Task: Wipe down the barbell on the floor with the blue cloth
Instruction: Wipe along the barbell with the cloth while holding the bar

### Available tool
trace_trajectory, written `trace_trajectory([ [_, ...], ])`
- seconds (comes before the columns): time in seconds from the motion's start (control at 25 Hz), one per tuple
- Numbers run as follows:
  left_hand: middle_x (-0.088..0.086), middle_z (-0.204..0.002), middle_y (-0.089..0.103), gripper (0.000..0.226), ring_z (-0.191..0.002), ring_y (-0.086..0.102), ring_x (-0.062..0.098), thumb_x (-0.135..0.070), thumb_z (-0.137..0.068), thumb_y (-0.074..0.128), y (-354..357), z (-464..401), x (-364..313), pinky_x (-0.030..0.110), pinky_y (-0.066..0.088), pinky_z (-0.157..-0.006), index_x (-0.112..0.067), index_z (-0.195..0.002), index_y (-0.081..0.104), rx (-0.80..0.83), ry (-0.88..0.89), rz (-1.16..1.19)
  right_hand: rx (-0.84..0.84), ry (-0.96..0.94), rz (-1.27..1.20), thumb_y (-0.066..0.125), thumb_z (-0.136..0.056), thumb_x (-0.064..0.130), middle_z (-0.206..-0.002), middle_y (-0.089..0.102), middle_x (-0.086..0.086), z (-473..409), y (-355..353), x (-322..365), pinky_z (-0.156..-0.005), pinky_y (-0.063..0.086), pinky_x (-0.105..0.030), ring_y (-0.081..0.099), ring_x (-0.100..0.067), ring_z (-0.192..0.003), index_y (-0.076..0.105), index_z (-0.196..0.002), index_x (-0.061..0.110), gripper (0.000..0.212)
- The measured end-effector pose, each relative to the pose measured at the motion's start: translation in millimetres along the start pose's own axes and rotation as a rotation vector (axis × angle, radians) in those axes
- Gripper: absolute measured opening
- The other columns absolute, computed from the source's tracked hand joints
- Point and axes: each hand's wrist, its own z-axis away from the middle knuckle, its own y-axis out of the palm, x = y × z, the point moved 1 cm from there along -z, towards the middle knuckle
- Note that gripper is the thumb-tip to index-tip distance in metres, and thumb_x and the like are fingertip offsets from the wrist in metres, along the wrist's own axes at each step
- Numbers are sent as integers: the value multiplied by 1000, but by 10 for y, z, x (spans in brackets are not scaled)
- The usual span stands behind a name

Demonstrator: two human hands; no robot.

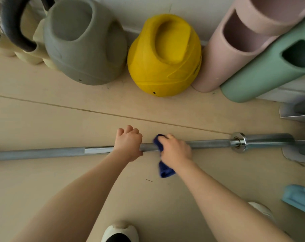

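Note:
A long steel barbell [211, 143] lies across the floor from the left edge to a chrome collar [238, 142] and sleeve at the right. My left hand [128, 142] grips the bar near its middle, fingers curled over the top. Just to its right, my right hand [176, 149] holds the blue cloth [164, 169] wrapped around the bar. One end of the cloth sticks out above my fingers and the other hangs down toward me onto the floor.
Against the far wall stand a grey kettlebell [83, 42], a yellow kettlebell [165, 55], and pink [226, 55] and green [263, 72] foam cylinders. A light blue object [298, 198] lies at the right. My shoes [120, 231] are at the bottom edge.

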Motion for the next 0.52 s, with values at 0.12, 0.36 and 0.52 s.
trace_trajectory([
  [0.12,1,-123,49,36,-124,35,24,-33,-87,59,165,118,-93,34,28,-99,-14,-116,51,-82,-32,13,-66,274,152,45,-89,11,-116,51,-7,65,-72,-547,-72,45,-35,55,-33,-102,51,-115,21,29],
  [0.36,1,-124,48,42,-122,37,24,-15,-84,57,174,116,-254,34,29,-98,-22,-124,45,-102,-5,0,-37,-59,51,53,-88,20,-135,43,0,183,112,-489,-77,47,-39,52,-34,-106,44,-125,25,39],
  [0.52,0,-136,43,55,-129,35,24,-40,-90,52,140,151,-472,38,26,-106,-26,-139,33,-101,105,84,-142,294,122,52,-91,15,-132,44,-4,232,53,-1135,-73,44,-37,49,-37,-108,41,-127,23,39],
])
